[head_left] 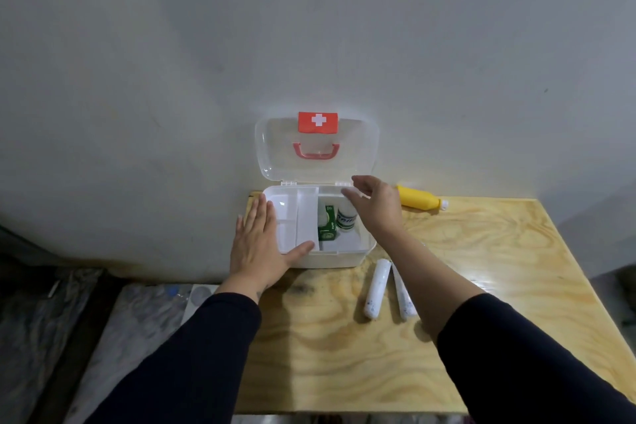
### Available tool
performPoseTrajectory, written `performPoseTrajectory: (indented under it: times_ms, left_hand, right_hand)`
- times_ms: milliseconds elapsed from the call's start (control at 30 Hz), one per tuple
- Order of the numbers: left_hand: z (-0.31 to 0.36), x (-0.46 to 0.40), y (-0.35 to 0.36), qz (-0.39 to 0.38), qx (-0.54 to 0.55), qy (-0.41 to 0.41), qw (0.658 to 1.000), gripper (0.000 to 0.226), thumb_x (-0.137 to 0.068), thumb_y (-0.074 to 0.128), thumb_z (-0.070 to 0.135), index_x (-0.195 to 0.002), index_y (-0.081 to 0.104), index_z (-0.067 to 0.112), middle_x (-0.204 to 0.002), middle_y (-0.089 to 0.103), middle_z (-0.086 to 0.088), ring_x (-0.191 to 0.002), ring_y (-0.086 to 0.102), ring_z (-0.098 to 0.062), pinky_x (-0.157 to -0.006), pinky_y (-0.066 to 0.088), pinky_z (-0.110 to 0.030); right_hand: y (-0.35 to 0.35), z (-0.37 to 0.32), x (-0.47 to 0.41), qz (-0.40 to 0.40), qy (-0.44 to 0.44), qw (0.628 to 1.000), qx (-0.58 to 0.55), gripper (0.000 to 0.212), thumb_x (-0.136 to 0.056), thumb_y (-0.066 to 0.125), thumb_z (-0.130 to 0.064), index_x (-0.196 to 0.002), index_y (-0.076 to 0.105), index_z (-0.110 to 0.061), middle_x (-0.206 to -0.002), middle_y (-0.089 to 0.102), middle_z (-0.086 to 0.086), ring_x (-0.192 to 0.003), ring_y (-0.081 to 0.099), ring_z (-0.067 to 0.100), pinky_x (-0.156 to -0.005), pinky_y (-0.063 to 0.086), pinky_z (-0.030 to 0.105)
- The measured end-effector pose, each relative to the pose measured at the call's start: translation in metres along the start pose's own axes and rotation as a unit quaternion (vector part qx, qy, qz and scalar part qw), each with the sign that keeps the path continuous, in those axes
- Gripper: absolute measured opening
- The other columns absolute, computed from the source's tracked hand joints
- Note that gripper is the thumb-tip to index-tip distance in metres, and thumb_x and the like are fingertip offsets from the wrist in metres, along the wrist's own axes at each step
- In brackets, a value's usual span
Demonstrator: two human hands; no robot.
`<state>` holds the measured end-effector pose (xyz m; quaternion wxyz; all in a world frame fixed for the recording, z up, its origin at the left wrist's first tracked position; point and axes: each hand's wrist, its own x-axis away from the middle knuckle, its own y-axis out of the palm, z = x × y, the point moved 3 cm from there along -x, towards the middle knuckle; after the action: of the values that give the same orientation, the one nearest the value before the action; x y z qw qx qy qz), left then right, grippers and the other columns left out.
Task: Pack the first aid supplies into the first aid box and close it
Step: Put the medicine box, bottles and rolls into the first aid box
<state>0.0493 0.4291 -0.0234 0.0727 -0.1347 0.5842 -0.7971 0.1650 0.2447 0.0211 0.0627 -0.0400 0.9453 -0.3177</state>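
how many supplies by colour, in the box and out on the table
white rolls on the table: 2
yellow bottle on the table: 1
green carton in the box: 1
white bottle in the box: 1
total: 5

Grey wall (172, 62), plywood table (481, 303), dim light

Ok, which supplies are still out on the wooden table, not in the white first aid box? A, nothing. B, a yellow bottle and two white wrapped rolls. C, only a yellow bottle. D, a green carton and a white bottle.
B: the yellow plastic bottle lies right of the open white plastic first aid box, and two white wrapped rolls lie in front of it.
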Motion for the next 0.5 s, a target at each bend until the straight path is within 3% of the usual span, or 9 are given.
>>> performPoseTrajectory:
  times_ms: [200, 367, 500]
  left_hand:
    - [0.0, 0.0, 0.0, 0.002, -0.011, -0.003, 1.0, 0.117, -0.069, 0.021, 0.086, -0.153, -0.009, 0.011, -0.16, -0.021, -0.004, -0.148, -0.017, -0.015, -0.12, -0.007, -0.036]
    - [-0.001, 0.0, 0.003, 0.028, -0.025, -0.002, 0.999, 0.125, -0.063, 0.011, 0.094, -0.154, -0.004, 0.009, -0.161, -0.017, -0.003, -0.148, -0.015, -0.013, -0.12, -0.005, -0.031]
    - [-0.001, -0.003, 0.005, 0.042, -0.051, -0.005, 0.998, 0.121, -0.063, 0.006, 0.089, -0.154, -0.002, 0.009, -0.161, -0.014, -0.003, -0.149, -0.012, -0.013, -0.12, -0.005, -0.031]
  right_hand:
    - [-0.052, 0.024, -0.022, 0.078, 0.028, 0.996, -0.015, 0.023, -0.089, 0.06, -0.013, -0.109, 0.068, -0.004, -0.105, 0.072, 0.013, -0.098, 0.067, 0.023, -0.084, 0.047, 0.023]
    - [-0.081, 0.083, -0.031, 0.084, 0.078, 0.993, 0.011, 0.025, -0.088, 0.058, -0.004, -0.112, 0.066, -0.005, -0.115, 0.069, 0.012, -0.108, 0.064, 0.023, -0.088, 0.044, 0.024]
    - [-0.093, 0.129, -0.037, 0.085, 0.134, 0.985, 0.061, 0.032, -0.09, 0.058, -0.01, -0.121, 0.06, -0.006, -0.121, 0.065, 0.015, -0.109, 0.061, 0.03, -0.091, 0.044, 0.03]
